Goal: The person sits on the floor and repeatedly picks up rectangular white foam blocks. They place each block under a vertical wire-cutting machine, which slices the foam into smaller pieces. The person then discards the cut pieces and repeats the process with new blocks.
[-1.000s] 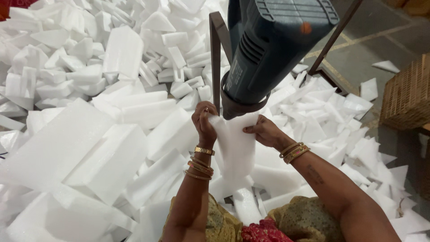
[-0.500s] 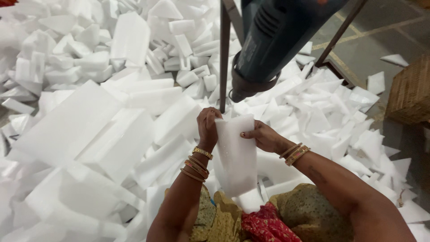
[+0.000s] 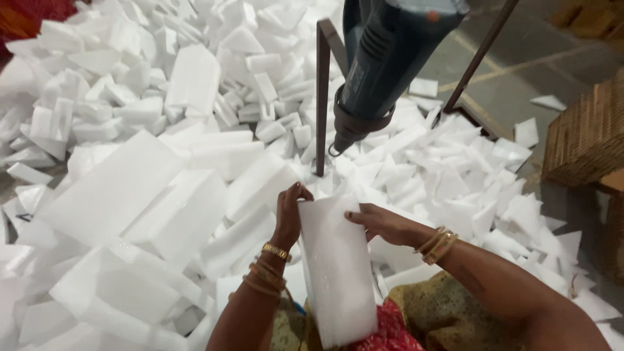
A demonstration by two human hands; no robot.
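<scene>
Both of my hands hold an upright white foam slab (image 3: 338, 273) in front of my lap. My left hand (image 3: 289, 214) grips its left edge near the top, gold bangles on that wrist. My right hand (image 3: 380, 224) rests flat against its right upper edge, also with bangles. Above the slab hangs a dark blue power tool (image 3: 383, 58) mounted on a thin metal frame (image 3: 320, 97), its nozzle pointing down and clear of the foam by a short gap.
A deep heap of white foam blocks (image 3: 130, 188) and offcuts (image 3: 448, 175) covers the floor left and ahead. A woven brown basket (image 3: 585, 136) stands at the right. Bare grey floor (image 3: 513, 78) shows at the upper right.
I have drawn the foam slab down and back toward my lap, away from the tool's nozzle. Both hands kept their hold on it.
</scene>
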